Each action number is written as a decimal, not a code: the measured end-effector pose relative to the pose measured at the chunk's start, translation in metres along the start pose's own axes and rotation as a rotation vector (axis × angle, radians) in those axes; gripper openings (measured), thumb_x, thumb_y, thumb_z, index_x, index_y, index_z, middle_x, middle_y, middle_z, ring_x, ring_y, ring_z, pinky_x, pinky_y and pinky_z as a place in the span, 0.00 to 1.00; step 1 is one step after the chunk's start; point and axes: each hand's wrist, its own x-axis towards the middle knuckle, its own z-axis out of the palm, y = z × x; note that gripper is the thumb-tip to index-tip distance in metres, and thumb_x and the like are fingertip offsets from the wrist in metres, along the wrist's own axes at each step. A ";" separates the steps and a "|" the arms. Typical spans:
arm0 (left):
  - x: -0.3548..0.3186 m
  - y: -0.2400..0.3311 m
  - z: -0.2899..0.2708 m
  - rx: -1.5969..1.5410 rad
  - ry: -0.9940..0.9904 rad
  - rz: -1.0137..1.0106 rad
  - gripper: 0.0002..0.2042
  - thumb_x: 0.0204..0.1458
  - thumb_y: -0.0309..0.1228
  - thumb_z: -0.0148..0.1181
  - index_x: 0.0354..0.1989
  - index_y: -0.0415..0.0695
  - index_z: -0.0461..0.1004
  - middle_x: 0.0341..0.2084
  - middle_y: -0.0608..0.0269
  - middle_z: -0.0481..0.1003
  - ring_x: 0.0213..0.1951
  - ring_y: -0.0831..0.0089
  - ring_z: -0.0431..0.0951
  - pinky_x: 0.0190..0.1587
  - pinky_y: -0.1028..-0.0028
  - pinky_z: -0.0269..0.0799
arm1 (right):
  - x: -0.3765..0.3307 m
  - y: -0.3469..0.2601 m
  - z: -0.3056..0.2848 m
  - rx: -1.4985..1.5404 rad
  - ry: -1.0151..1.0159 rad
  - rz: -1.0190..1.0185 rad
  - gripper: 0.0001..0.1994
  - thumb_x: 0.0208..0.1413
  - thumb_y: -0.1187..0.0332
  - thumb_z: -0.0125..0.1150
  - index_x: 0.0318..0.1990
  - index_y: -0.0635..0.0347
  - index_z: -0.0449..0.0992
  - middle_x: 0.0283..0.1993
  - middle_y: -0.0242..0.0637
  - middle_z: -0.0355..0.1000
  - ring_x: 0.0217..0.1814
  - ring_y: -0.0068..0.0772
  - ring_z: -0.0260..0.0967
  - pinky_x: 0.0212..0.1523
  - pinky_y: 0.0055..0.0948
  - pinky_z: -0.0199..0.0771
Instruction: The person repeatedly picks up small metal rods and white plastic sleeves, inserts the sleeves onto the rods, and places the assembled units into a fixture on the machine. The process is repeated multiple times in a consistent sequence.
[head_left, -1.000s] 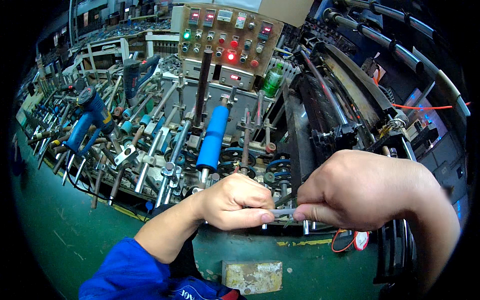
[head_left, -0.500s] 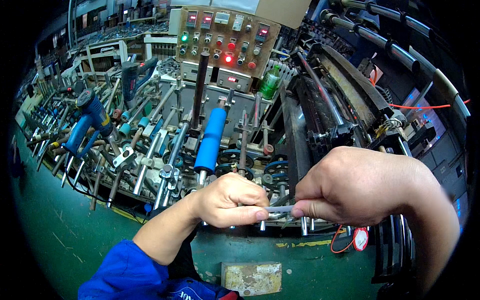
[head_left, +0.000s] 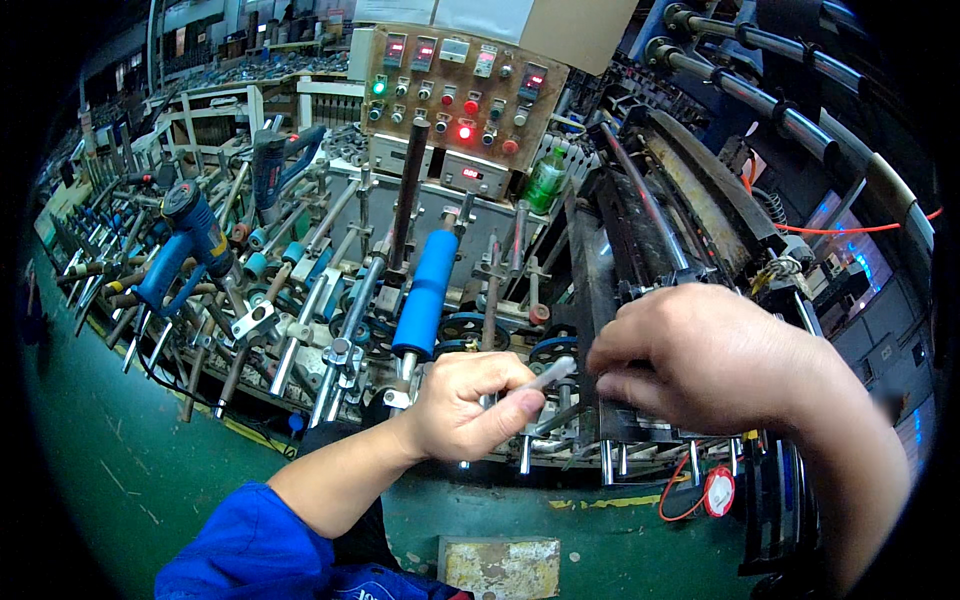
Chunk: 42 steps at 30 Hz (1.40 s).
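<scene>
Between thumb and curled fingers, my left hand (head_left: 480, 405) pinches a short, pale, translucent strip (head_left: 552, 374). I cannot make out whether it is twisted film or thin tubing. Its free end sticks out up and to the right. My right hand (head_left: 690, 360) is just right of that end, not touching it. Its fingers are bent, with a gap between thumb and forefinger and nothing seen in it; motion blurs it slightly. Behind my left hand, a blue roller (head_left: 425, 295) sits tilted on a metal shaft.
A control panel (head_left: 450, 95) with lit buttons stands at the back, a green bottle (head_left: 545, 180) beside it. Heat guns (head_left: 190, 240) rest among rods and clamps at left. Dark machinery (head_left: 650, 200) and chrome bars fill the right. A worn block (head_left: 500, 568) lies on the green floor.
My right hand has let go of the strip's right end and its thumb and forefinger have parted. The strip, still in my left hand, now points up to the right.
</scene>
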 end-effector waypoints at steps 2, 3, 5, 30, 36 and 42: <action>0.002 0.004 0.000 0.036 -0.021 0.063 0.05 0.57 0.26 0.63 0.29 0.38 0.78 0.22 0.59 0.77 0.22 0.68 0.76 0.27 0.71 0.70 | 0.000 -0.004 0.008 0.024 0.025 -0.058 0.10 0.57 0.63 0.61 0.39 0.61 0.79 0.33 0.50 0.79 0.40 0.57 0.79 0.45 0.50 0.79; 0.002 0.003 0.002 0.028 -0.003 0.071 0.05 0.55 0.25 0.64 0.29 0.38 0.78 0.21 0.58 0.76 0.21 0.66 0.76 0.26 0.70 0.69 | 0.001 -0.008 0.011 0.013 -0.022 -0.039 0.13 0.56 0.63 0.62 0.43 0.62 0.76 0.34 0.51 0.79 0.41 0.57 0.79 0.45 0.50 0.80; 0.004 0.004 0.002 0.065 -0.024 0.089 0.05 0.54 0.25 0.65 0.29 0.38 0.78 0.21 0.59 0.76 0.21 0.65 0.76 0.25 0.69 0.69 | 0.003 -0.012 0.014 0.025 -0.037 -0.047 0.15 0.56 0.62 0.62 0.45 0.62 0.75 0.34 0.53 0.79 0.41 0.58 0.79 0.45 0.50 0.79; 0.004 0.002 0.007 0.302 -0.026 0.360 0.08 0.44 0.24 0.73 0.32 0.40 0.79 0.18 0.63 0.77 0.18 0.68 0.75 0.22 0.71 0.65 | 0.006 -0.007 0.019 0.018 -0.084 -0.085 0.10 0.55 0.66 0.59 0.31 0.62 0.82 0.30 0.52 0.79 0.38 0.56 0.79 0.42 0.49 0.80; 0.006 0.000 0.008 0.338 0.014 0.444 0.12 0.44 0.23 0.72 0.38 0.40 0.79 0.19 0.64 0.76 0.18 0.68 0.75 0.22 0.71 0.65 | 0.004 -0.011 0.012 0.000 -0.135 -0.044 0.10 0.56 0.66 0.59 0.33 0.63 0.82 0.31 0.53 0.79 0.38 0.57 0.80 0.43 0.49 0.80; 0.001 0.004 0.005 0.507 0.034 0.533 0.14 0.45 0.25 0.73 0.41 0.42 0.79 0.20 0.66 0.75 0.19 0.69 0.74 0.21 0.71 0.64 | 0.005 -0.018 0.008 0.077 -0.200 -0.002 0.14 0.62 0.61 0.58 0.38 0.63 0.81 0.34 0.53 0.80 0.40 0.58 0.79 0.45 0.50 0.79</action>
